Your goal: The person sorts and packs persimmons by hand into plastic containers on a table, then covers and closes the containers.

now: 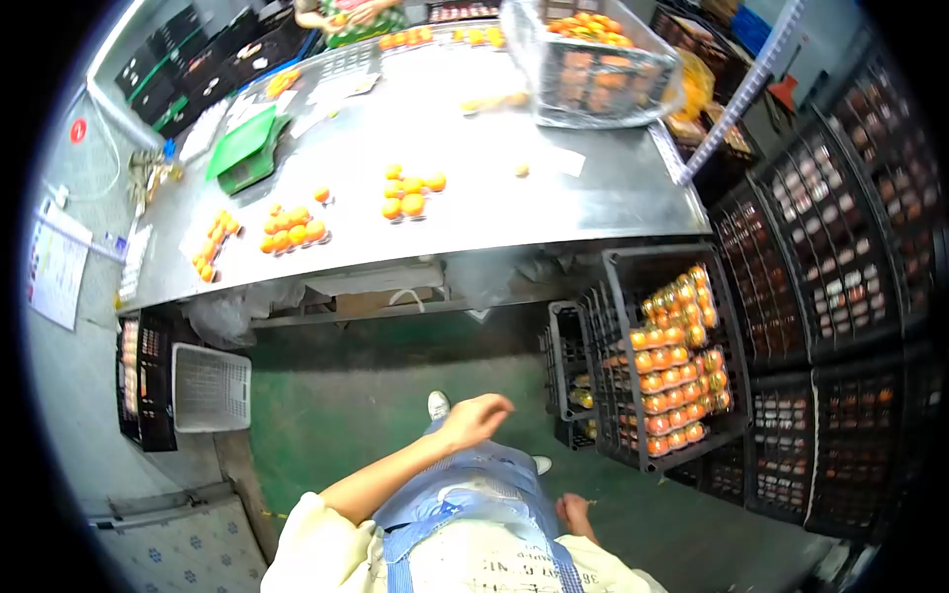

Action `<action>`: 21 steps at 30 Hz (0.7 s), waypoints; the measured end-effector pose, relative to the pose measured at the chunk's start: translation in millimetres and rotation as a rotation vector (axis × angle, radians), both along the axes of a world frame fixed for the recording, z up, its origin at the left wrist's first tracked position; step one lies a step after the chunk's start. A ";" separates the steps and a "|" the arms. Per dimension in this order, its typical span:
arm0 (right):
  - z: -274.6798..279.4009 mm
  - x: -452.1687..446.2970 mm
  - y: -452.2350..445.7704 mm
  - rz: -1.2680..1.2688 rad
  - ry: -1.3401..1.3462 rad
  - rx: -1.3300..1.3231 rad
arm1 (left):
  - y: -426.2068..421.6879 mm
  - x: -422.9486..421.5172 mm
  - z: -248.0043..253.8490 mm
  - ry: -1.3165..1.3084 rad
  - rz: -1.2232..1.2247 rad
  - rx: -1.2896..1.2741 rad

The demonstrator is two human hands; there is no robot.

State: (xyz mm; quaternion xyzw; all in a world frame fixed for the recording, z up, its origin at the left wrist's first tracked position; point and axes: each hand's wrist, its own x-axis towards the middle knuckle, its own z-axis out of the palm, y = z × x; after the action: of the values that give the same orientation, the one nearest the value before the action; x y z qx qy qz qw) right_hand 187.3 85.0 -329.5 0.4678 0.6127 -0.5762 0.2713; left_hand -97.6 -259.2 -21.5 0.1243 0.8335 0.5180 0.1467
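Observation:
My left hand (476, 420) is held in front of my blue apron (465, 504), above the green floor. Its fingers are loosely bent and apart from the thumb, with nothing visible in them. Low by my right side hangs my right hand (573, 512), small and partly blurred; its fingers are hard to make out. Neither hand touches the table or a crate. Closest on the right stands a black crate (623, 346) with clear packs of orange fruit (672, 385) stacked inside.
Ahead is a metal table (474, 212) with groups of orange fruit (410, 193), a green tray (247, 148) and a plastic-lined crate (603, 84). Stacked black crates (811, 247) line the right. A white basket (211, 385) stands left. Another person (356, 20) works across the table.

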 end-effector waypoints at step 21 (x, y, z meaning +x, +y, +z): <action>302.2 -555.4 -358.1 1.133 1.191 0.219 | -271.8 -97.6 -14.8 -0.386 0.585 -0.066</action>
State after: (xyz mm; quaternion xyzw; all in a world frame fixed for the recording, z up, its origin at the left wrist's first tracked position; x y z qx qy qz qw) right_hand -368.0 -273.1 -27.4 -0.2714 0.8494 -0.4405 0.1038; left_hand -195.2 -531.1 -36.4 -0.2247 0.8071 0.5249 0.1507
